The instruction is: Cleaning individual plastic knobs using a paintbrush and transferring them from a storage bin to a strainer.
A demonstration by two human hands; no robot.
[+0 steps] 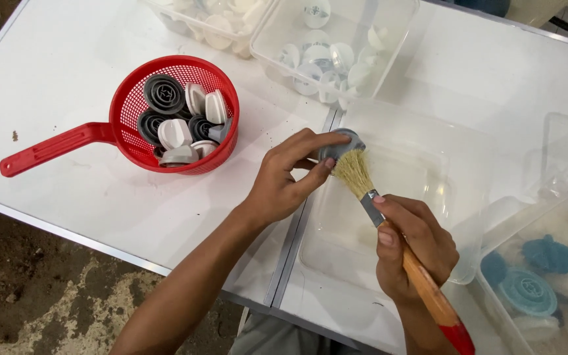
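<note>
The right hand (415, 246) gripped a wooden-handled brush (389, 227), bristles against a small grey disc (340, 146) pinched in the left hand (284, 181) over a clear tray (402, 197). Farther off sat a red strainer (175, 115) of similar parts.

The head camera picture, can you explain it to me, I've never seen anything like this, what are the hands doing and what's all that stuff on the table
The one picture comes from a camera worn on a person's head, looking down at their own bare hands over a white table.

The left hand pinches a small round grey part. The right hand grips a paintbrush with pale bristles and a wooden handle; the bristles touch the part. Both are held above an empty clear plastic tub.

On the left stands a red strainer with a long handle, holding grey and white round parts. At the top are two clear tubs of white parts. At the lower right, another tub holds blue parts.
</note>
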